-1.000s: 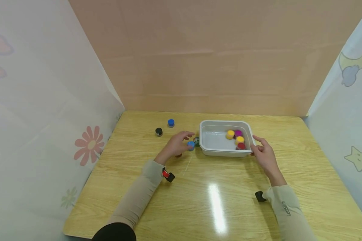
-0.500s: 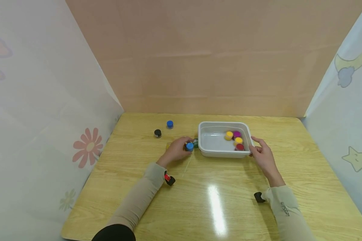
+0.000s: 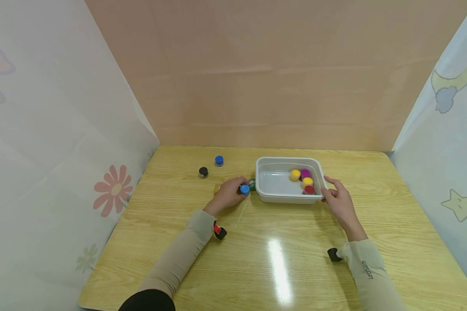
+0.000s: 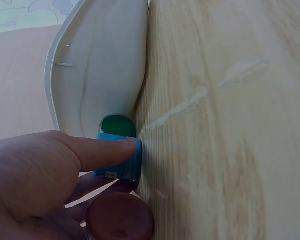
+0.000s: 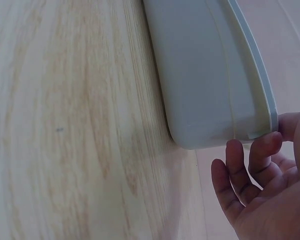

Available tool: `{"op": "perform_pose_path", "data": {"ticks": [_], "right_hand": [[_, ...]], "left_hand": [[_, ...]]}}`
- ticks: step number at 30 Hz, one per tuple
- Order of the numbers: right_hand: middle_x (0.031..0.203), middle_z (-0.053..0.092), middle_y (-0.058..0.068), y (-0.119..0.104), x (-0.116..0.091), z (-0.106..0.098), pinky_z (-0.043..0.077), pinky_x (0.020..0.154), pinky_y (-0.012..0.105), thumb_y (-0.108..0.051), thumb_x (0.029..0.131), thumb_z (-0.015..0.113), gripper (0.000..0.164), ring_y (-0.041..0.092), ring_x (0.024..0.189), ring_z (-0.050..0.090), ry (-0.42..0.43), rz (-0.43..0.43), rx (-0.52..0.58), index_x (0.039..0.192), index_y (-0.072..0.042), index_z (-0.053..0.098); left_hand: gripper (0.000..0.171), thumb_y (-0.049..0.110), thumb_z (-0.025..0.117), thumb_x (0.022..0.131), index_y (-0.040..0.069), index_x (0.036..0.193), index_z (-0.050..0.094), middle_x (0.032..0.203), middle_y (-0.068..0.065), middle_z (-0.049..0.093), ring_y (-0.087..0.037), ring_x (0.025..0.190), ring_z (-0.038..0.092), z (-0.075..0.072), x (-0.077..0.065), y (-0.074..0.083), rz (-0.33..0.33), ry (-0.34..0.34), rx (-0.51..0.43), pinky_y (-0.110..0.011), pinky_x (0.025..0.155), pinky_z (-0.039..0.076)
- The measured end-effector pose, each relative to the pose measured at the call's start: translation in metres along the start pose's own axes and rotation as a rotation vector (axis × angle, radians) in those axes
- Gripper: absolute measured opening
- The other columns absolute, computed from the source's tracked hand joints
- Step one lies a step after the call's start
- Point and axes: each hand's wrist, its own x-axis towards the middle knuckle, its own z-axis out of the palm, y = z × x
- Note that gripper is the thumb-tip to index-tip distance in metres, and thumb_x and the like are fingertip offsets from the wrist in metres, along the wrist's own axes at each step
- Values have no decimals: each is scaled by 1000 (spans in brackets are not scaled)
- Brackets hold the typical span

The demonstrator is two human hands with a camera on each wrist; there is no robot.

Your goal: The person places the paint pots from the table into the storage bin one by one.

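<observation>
Thumb and fingers of my left hand (image 3: 227,194) pinch the blue jar (image 4: 124,164) between them, low by the table (image 3: 249,268), the green jar (image 4: 117,125) between it and the white bin (image 3: 288,199). I judge it light, stiff and slick-sided, so opposite sides make the surest hold. A brown-lidded jar (image 4: 121,217) is just beside those fingers. My right hand (image 3: 340,204) grips the bin's right end; its wall probably flexes slightly, making the rim the better grip.

A small blue jar (image 3: 244,190) is near the left end of a pale tub (image 3: 277,184). The rectangular, open-topped tub stands upright, four coloured jars (image 3: 307,182) inside.
</observation>
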Motion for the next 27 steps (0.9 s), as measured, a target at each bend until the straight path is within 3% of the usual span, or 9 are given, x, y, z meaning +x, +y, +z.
{"op": "perform_pose_path", "data": {"ticks": [8,19,27], "right_hand": [[68,61,2,0,0,1,54,70,25,-22,110,49,57,7,74,66,-2,17,15,161,-3,32],[69,64,5,-1,0,2,55,72,23,-24,110,50,57,8,76,67,4,8,19,161,-4,33],[68,62,10,-2,-4,1,53,67,25,-29,110,50,58,15,78,68,4,12,7,161,-6,34]], "left_hand": [[31,12,77,94,12,123,65,124,-6,72,-24,117,67,-1,-1,-2,32,22,-22,-42,104,54],[27,17,78,94,16,118,65,117,-1,71,-19,107,67,-14,-8,5,-37,74,-79,-38,94,57],[27,20,75,97,13,119,62,116,-3,68,-20,104,64,-21,-7,10,-23,120,-92,-36,92,57]]}}
